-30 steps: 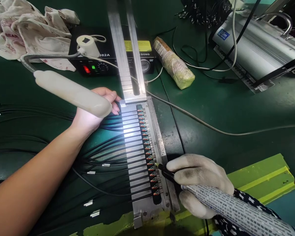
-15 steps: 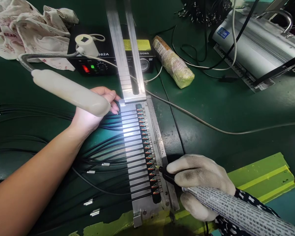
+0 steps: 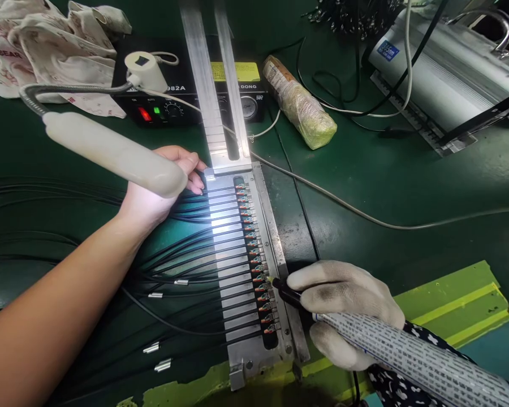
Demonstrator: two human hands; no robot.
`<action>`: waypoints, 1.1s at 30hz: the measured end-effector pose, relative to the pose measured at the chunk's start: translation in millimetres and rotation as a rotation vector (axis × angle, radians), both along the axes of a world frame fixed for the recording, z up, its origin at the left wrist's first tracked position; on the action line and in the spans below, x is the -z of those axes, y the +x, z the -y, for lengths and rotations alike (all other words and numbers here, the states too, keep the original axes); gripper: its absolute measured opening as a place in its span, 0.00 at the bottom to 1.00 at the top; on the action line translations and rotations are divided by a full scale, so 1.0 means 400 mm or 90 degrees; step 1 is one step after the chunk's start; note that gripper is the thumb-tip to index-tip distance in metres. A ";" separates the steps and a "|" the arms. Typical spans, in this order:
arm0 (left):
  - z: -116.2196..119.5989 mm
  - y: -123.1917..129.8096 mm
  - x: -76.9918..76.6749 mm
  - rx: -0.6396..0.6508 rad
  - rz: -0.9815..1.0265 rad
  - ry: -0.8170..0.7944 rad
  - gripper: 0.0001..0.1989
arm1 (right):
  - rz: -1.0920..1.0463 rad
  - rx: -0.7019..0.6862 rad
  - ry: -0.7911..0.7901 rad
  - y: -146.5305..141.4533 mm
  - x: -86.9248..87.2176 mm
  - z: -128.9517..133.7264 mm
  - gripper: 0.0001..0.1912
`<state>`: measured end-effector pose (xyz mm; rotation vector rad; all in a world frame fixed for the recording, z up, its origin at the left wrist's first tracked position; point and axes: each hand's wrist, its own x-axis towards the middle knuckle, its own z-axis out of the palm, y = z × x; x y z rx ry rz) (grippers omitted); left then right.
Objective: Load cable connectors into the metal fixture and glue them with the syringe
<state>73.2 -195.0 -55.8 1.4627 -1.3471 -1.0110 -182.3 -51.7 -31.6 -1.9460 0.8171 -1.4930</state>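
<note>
My gloved right hand (image 3: 343, 305) grips a dispensing syringe (image 3: 407, 350) with a black front and a barrel wrapped in printed paper. Its pale yellow-green tip is at one of several small cable connectors (image 3: 261, 288) in the lower half of the row. They lie side by side across the dark slot of a metal jig (image 3: 241, 359). Black cables (image 3: 186, 243) run left from them. At the jig's upper left corner is my bare left hand (image 3: 169, 164), thumb and fingers closed at the edge; the lamp head (image 3: 119, 155) covers part of it.
Behind the jig stands a black dispenser box (image 3: 152, 104) with lit switches, partly covered by two metal rails (image 3: 201, 73). A wrapped bundle (image 3: 299, 104), a silver lamp housing (image 3: 453, 73) and loose wires lie rightward. Cloth (image 3: 46, 51) is heaped at back left.
The syringe tip has moved away from me along the row, by about one connector. My left hand stays at the jig's corner. The whole view has shifted slightly.
</note>
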 end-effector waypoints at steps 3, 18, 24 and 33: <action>0.001 -0.001 0.001 -0.001 -0.004 0.001 0.07 | 0.011 -0.003 -0.001 -0.002 0.006 -0.002 0.12; -0.001 0.002 0.000 0.004 0.002 0.006 0.08 | -0.012 -0.003 -0.001 -0.003 -0.003 0.001 0.09; -0.002 0.004 0.003 0.015 0.000 0.005 0.09 | -0.025 -0.022 0.006 -0.007 -0.003 -0.006 0.09; -0.003 -0.001 -0.006 0.005 0.004 0.013 0.08 | -0.034 -0.030 0.010 -0.004 -0.002 0.003 0.08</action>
